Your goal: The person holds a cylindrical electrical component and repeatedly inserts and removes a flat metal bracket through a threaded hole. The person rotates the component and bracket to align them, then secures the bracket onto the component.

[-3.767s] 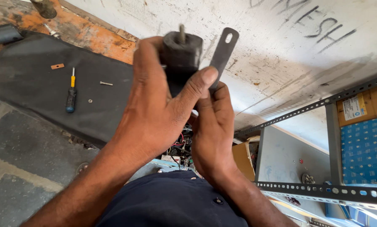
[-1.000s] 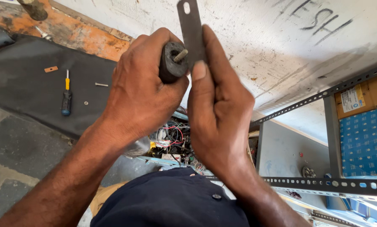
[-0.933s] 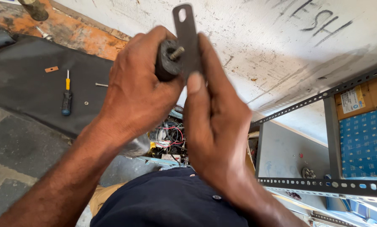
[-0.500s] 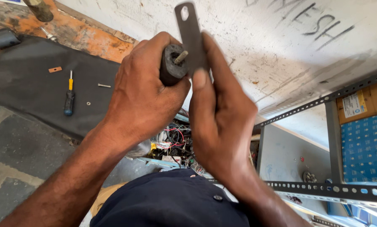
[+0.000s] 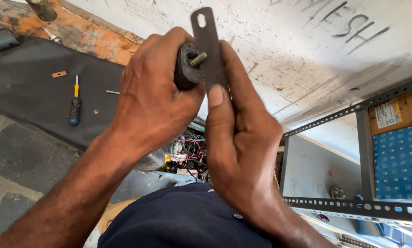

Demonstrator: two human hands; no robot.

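Left hand (image 5: 153, 98) grips black rubber mount (image 5: 186, 67); right hand (image 5: 240, 138) pinches slotted metal bracket (image 5: 209, 48). Bracket now upright against threaded stud (image 5: 198, 59), barely shifted since half-second ago; stud beside strap, not through.

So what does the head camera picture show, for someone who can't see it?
Two bare hands meet close to the camera: the left hand grips a black rubber block with a threaded stud, and the right hand holds a flat grey metal strip against it. A yellow-and-blue screwdriver lies on a dark mat to the left.
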